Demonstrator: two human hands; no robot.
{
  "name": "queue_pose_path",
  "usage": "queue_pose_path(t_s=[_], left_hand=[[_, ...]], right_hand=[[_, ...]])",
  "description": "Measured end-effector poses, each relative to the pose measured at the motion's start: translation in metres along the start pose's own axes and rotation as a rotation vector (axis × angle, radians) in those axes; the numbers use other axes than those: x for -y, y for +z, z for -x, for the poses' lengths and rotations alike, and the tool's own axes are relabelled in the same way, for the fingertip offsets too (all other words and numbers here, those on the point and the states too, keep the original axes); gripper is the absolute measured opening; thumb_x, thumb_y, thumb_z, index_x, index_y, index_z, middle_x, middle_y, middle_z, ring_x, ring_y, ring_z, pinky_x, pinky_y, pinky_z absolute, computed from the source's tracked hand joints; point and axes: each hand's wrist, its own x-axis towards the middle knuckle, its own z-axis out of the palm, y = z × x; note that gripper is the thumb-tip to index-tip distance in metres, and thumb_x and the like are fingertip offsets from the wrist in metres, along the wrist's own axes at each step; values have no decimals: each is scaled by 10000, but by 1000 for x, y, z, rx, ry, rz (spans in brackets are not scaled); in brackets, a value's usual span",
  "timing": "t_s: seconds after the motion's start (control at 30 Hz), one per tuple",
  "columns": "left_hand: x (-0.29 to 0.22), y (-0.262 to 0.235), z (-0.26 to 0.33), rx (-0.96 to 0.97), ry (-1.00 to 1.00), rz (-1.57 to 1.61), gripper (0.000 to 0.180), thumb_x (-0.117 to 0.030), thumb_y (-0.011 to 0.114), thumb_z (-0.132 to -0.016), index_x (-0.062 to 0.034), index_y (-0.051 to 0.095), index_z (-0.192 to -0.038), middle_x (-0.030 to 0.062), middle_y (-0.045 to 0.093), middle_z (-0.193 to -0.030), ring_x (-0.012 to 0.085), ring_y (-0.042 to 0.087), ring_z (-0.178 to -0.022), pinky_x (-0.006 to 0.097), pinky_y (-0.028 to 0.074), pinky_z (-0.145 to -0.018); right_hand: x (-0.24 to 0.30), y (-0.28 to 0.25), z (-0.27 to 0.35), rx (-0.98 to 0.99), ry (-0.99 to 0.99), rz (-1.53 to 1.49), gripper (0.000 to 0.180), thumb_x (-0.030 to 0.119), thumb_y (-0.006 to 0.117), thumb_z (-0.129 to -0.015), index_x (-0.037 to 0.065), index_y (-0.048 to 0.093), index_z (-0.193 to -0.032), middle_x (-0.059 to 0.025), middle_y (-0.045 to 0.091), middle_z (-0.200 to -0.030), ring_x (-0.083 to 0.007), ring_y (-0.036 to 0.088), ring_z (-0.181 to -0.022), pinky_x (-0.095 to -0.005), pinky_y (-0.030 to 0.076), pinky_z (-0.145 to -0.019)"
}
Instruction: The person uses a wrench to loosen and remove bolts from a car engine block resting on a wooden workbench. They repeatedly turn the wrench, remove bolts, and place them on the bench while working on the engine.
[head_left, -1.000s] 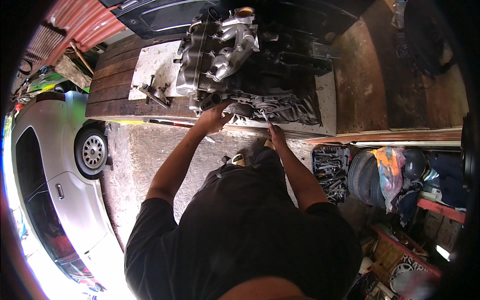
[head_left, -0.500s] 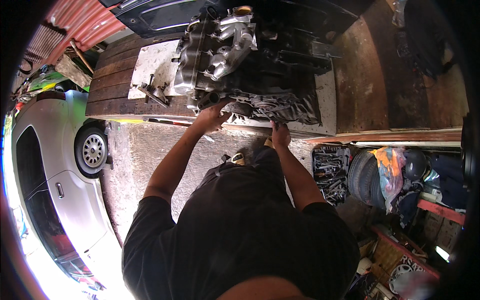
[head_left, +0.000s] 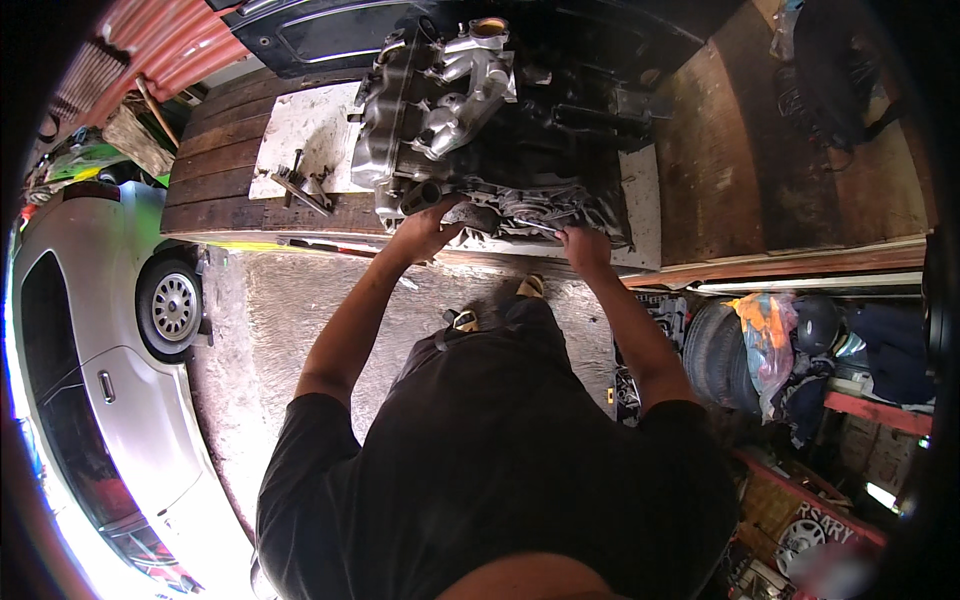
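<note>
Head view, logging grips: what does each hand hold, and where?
Right hand grips a slim metal tool by its near end; left hand rests on the grey metal engine, grip unclear.

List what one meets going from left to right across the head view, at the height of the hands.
Silver car → wheel → left hand → engine → right hand → wooden bench.

Engine on wooden bench, loose tools on bench to its left, left hand and right hand at engine's near edge, car far left, tyre under bench at right.
</note>
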Motion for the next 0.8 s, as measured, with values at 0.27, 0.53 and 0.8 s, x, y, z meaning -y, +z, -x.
queue_pose_path(t_s=[0.27,0.53,0.8], left_hand=[[14,7,-2,-58,69,-19,492,-244,573,-871,-175,432,-1337,176,655,-1002,271,674,-823,393,500,-770],[4,1,1,-25,44,35,495,-260,586,-868,-165,438,-1330,183,642,-1043,275,673,-809,384,505,-758],[-3,0,-1,-4,-4,-21,484,-244,582,-868,-169,441,-1325,170,641,-1056,269,673,-815,386,503,-765]], right_hand=[[62,-64,-12,61,-333,309,128,113,581,-738,51,691,-715,-130,673,-736,-282,674,-699,-391,539,-599],[66,-68,-6,213,-219,323,194,140,530,-808,58,696,-751,-113,687,-820,-283,674,-766,-390,543,-634],[-16,3,26,88,103,-252,213,167,497,-911,81,584,-1085,-134,649,-880,-285,630,-844,-388,474,-694]])
